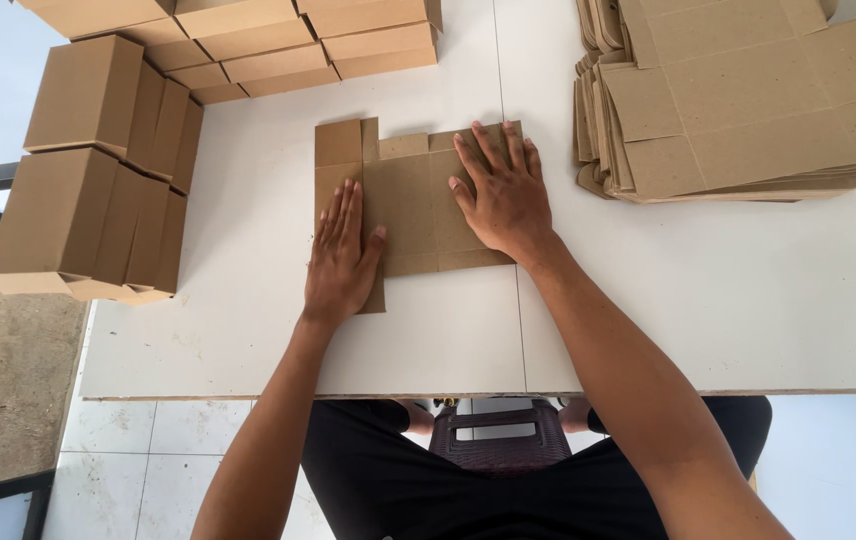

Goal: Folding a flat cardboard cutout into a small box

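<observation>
A: Starting nearest you, your left hand (340, 255) lies flat on the near-left part of the flat cardboard blank (403, 205), fingers (346, 205) stretched straight and together, gripping nothing.

B: And the right one?

A: Your right hand (505, 195) sits a little farther out on the blank's right half, palm down, its fingers splayed up to the far edge. It too is released, only pressing.

B: So how do you press this well?

A: My judgement: keep both palms flat and your weight even, so the sheet cannot slide on the white table (748, 300). Run your fingers along the scored lines rather than across them, so each crease stays straight.

B: Where does the blank lie against the fingers?

A: Directly under them, touching both hands, with its notched flaps showing just beyond your left fingertips.

B: What surrounds it?

A: Right of the blank and farther off, well apart, rests a stack of unfolded blanks (748, 100). Left of the blank stand folded boxes (88, 170) in rows, and beyond the blank, at the far edge, more boxes (298, 40).
</observation>
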